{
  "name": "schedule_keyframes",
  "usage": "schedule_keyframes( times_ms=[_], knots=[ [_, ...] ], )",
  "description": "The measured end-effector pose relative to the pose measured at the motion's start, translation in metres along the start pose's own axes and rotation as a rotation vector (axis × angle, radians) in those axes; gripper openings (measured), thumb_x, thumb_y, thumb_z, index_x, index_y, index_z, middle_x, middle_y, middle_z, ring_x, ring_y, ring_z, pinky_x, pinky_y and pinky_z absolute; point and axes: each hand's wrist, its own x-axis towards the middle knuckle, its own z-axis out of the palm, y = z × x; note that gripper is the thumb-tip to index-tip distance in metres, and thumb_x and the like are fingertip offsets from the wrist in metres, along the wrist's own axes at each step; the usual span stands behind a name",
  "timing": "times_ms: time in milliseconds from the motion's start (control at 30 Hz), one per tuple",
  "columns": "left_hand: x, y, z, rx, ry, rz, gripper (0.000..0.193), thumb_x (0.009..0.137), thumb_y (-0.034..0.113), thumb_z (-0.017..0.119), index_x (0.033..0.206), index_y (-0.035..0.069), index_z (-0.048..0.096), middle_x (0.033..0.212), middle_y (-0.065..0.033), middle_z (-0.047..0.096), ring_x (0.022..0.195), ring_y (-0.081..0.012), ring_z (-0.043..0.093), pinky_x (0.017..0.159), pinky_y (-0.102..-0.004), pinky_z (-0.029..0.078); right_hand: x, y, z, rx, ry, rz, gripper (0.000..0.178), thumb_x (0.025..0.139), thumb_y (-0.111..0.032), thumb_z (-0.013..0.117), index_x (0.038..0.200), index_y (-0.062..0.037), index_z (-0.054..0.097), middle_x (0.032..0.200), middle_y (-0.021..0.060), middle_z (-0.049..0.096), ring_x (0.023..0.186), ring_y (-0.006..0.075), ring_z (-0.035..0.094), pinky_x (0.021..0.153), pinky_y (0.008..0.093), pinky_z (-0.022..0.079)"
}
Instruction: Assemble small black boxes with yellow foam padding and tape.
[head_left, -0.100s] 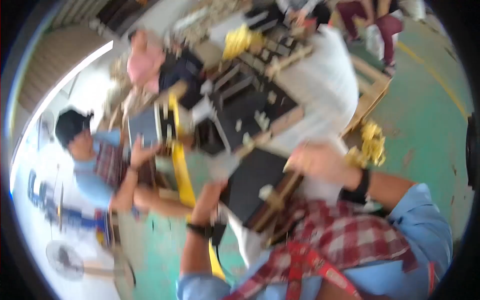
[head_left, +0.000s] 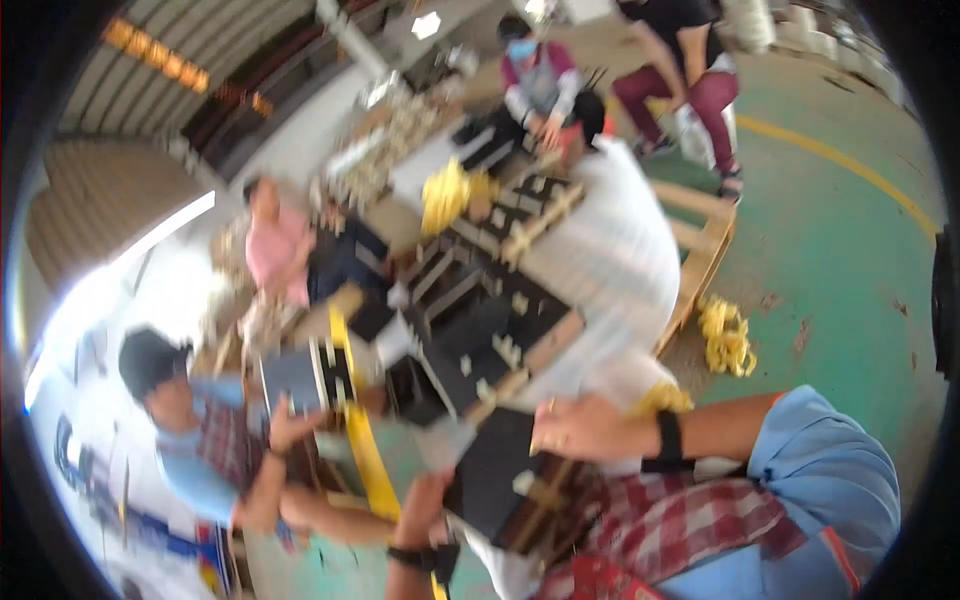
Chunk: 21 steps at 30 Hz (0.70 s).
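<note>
In front of me is a black box [head_left: 492,470] with light, jagged strips along its lower right edge. My left hand [head_left: 428,508] is closed on the box's left side. At its upper right edge is my right hand [head_left: 590,430], fingers bent together in a pinch. Something small and pale shows at those fingertips, too blurred to name. Just beyond the box, a stack of black panels and boxes [head_left: 470,345] with pale tabs lies on the white-covered work surface [head_left: 610,255].
A co-worker [head_left: 175,400] at left holds a similar grey-black box [head_left: 292,378]. Others sit farther off, including a person in pink [head_left: 277,245]. Yellow strapping [head_left: 727,335] lies on the green floor beside a wooden pallet [head_left: 705,240]. A yellow strip [head_left: 370,460] runs between me and the co-worker.
My view has tilted, so the box and both hands sit lower in the picture. My right hand has come closer to the box's edge. The left hand stays on its side.
</note>
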Motion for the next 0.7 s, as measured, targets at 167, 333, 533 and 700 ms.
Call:
schedule_keyframes(
  times_ms=[167, 333, 533, 700],
  knots=[
    [0.033, 0.083, -0.015, -0.244, 0.008, -0.444, 0.034, 0.090, 0.026, 0.049, 0.096, -0.005, 0.062, 0.085, -0.0062, 0.064, 0.082, -0.0136, 0.057, 0.075, -0.0271, 0.043, -0.007, 0.002, 0.012, -0.026, -0.058, 0.003, 0.013, 0.085, -0.025, 0.050, 0.084, -0.0140, 0.057, 0.083, 0.0061, 0.055, 0.064, 0.0261, 0.059, 0.053, 0.0388, 0.047],
    [0.052, 0.080, -0.018, -0.477, -0.021, -0.500, 0.038, 0.089, 0.030, 0.050, 0.094, -0.007, 0.060, 0.082, -0.0053, 0.062, 0.076, -0.0115, 0.054, 0.070, -0.0275, 0.043, -0.011, 0.005, 0.010, -0.038, -0.104, 0.038, 0.014, 0.085, -0.025, 0.050, 0.085, -0.0117, 0.056, 0.083, 0.0058, 0.056, 0.068, 0.0257, 0.060, 0.056, 0.0387, 0.047],
    [0.077, 0.044, -0.009, -0.376, -0.069, -0.441, 0.034, 0.086, 0.027, 0.055, 0.094, -0.006, 0.061, 0.082, -0.0009, 0.063, 0.078, -0.0096, 0.054, 0.072, -0.0259, 0.043, -0.011, 0.016, 0.016, -0.006, -0.227, 0.125, 0.013, 0.085, -0.025, 0.052, 0.089, -0.0134, 0.058, 0.082, 0.0062, 0.057, 0.075, 0.0265, 0.060, 0.059, 0.0397, 0.048],
    [0.085, 0.031, -0.008, -0.377, -0.082, -0.407, 0.032, 0.084, 0.025, 0.056, 0.093, -0.005, 0.060, 0.077, -0.0050, 0.064, 0.073, -0.0096, 0.053, 0.069, -0.0267, 0.044, -0.011, 0.013, 0.014, 0.028, -0.194, 0.148, 0.014, 0.084, -0.025, 0.053, 0.091, -0.0140, 0.059, 0.080, 0.0072, 0.058, 0.075, 0.0274, 0.060, 0.061, 0.0397, 0.048]
  ],
)
